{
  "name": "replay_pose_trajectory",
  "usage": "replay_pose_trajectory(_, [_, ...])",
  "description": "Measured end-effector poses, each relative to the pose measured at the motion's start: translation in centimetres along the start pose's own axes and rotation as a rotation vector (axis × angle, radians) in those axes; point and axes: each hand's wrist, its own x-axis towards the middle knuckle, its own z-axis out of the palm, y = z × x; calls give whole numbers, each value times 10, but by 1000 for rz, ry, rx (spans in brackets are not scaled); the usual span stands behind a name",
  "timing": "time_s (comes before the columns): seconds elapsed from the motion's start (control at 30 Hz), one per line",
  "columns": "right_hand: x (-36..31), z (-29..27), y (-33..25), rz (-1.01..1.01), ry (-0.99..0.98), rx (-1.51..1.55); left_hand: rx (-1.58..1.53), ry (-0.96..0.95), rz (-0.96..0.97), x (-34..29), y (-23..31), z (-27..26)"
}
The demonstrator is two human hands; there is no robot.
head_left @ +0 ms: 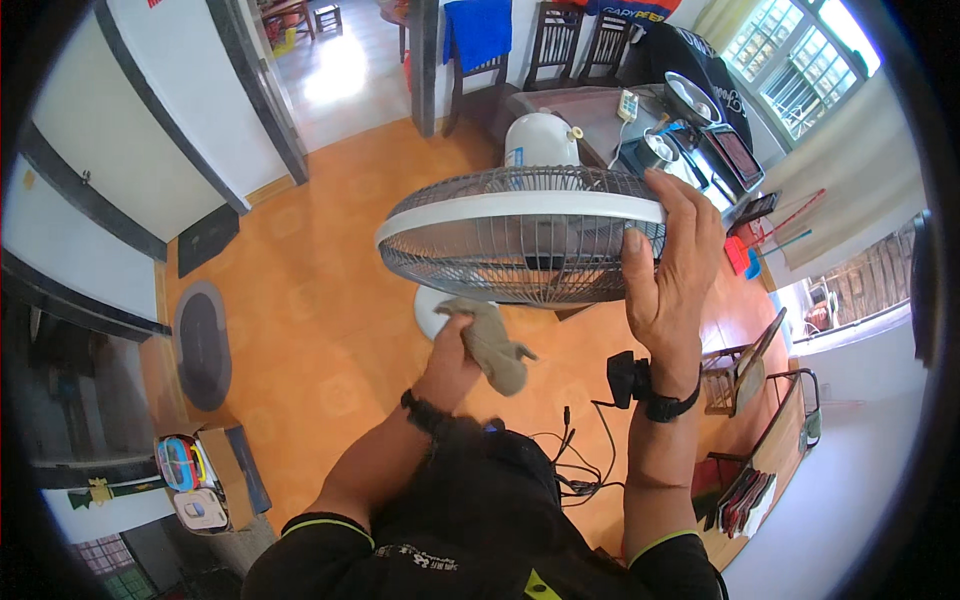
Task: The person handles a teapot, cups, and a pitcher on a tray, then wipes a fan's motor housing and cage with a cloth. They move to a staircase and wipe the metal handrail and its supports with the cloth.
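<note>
A standing fan (550, 206) with a white rim band and grey wire guard fills the middle of the view, its motor housing (541, 139) behind it. My right hand (672, 265) grips the guard's right edge, thumb on the near side and fingers over the rim. Below the guard, my left hand (447, 362) is closed around a crumpled grey-green cloth (492, 350), which hangs to the right. Part of the fan's white round base (430, 312) shows behind the cloth. Dark straps circle both my wrists, and the right one carries a small black device (627, 379).
A table (590, 108) behind the fan bears a pan, a pot and a power strip (628, 105). Black cables (590, 465) lie by my body. Wooden chairs (735, 375) stand at right. An open box (225, 475) and an oval mat (203, 345) are at left.
</note>
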Motion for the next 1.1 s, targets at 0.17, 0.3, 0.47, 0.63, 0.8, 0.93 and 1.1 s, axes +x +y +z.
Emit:
replay_pose_trajectory(0.17, [1,3,-4,-13,-11,5,27,142,-16,97,-3,-72])
replay_pose_trajectory(0.3, [-2,5,-5,-10,-2,-4,-48,92,69,111,-13,-58])
replay_pose_trajectory(0.47, [0,4,-3,2,5,-2,-161,2,95,99,-18,-37])
replay_pose_trajectory(0.63, [0,3,-3,-20,10,-1,-100,-73,6,58,-30,-25])
replay_pose_trajectory(0.8, [1,2,-5,-26,31,2,-76,-132,-122,4,-28,37])
replay_pose_trajectory(0.93, [1,3,-1,-47,56,7,-10,-85,-160,-12,-28,62])
replay_pose_trajectory(1.1, [-1,6,1,-65,100,18,31,-181,-92,18,-29,11])
